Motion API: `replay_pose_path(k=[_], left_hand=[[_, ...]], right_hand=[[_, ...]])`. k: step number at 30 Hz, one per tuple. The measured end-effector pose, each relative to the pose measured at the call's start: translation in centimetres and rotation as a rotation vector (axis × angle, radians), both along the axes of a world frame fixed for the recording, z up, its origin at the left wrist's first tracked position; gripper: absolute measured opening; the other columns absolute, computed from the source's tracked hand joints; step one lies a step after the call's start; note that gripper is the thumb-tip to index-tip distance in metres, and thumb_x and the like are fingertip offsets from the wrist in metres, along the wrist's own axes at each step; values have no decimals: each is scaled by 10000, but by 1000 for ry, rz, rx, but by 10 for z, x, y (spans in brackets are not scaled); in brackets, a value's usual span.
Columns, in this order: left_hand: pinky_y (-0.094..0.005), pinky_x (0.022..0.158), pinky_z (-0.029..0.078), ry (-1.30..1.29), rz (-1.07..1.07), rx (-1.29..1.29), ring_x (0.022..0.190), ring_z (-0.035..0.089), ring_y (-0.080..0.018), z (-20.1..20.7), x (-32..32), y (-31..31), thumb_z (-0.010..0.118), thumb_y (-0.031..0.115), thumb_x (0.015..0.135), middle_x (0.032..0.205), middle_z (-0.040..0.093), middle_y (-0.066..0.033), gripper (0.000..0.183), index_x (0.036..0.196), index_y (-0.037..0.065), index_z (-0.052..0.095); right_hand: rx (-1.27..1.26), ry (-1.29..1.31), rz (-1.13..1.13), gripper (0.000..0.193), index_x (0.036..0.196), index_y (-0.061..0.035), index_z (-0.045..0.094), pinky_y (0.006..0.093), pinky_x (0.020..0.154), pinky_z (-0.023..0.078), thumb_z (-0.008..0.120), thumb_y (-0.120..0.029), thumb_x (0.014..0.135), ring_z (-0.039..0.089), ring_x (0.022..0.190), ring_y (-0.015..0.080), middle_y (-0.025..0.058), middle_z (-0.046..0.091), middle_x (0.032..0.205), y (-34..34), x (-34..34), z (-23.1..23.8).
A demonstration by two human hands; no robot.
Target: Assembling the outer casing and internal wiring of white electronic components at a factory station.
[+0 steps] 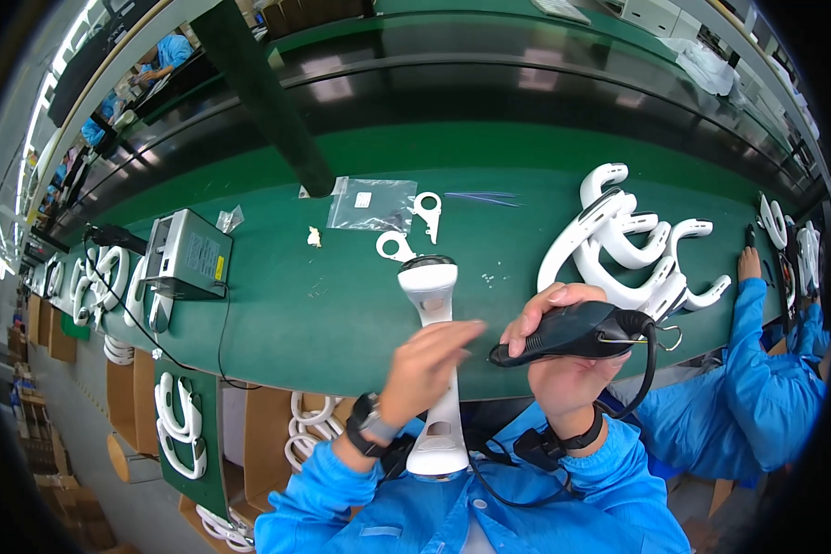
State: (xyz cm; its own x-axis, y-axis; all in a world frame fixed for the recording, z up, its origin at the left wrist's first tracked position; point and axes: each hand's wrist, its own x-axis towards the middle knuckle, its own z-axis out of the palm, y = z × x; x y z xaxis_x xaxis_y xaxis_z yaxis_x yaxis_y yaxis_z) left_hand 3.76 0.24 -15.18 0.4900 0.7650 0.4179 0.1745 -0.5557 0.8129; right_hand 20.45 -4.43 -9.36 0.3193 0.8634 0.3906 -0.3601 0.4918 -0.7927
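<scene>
My right hand [572, 369] is wrapped round a black corded electric screwdriver [577, 334], with its narrow end pointing left and a wire hook at its cable end. A long white plastic part [443, 406] with flared ends stands between my arms, from the bench edge down to my lap. Over its middle lies my left hand [425, 365], fingers stretched out to the right. Whether the palm touches the part is hidden. Beyond it, two small white ring-shaped pieces [427, 215] lie by a clear plastic bag [371, 205].
Curved white parts [619, 245] are piled at the right of the green bench [342, 305]. A grey power box [189, 254] with a cable stands at the left. Cartons [268, 434] hold white parts below. Another person [739, 379] in blue works at the right.
</scene>
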Motion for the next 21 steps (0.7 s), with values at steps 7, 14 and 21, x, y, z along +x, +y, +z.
replay_pose_path(k=[7, 14, 21], left_hand=[[-508, 1104, 385, 295, -225, 152, 1369, 433, -381, -24, -75, -42, 609, -56, 739, 1428, 534, -110, 525, 1232, 117, 661], [-515, 1121, 368, 174, -156, 3, 1389, 408, -370, -33, -55, -58, 713, 36, 766, 1435, 525, -85, 460, 1211, 126, 644], [-478, 1109, 409, 115, -167, 13, 1378, 429, -356, -43, -61, -58, 639, -59, 739, 1407, 542, -97, 443, 1154, 97, 632]], right_hand=[[27, 5, 162, 908, 1191, -17, 458, 328, 661, 518, 343, -848, 845, 610, 738, 216, 175, 597, 929, 13, -12, 19], [12, -98, 252, 803, 1101, -55, 468, 392, 663, 528, 346, -815, 871, 575, 630, 209, 138, 566, 833, 42, -56, 13], [33, -215, 298, 812, 1088, -51, 444, 368, 645, 526, 348, -825, 863, 574, 614, 199, 140, 574, 833, 49, -60, 2]])
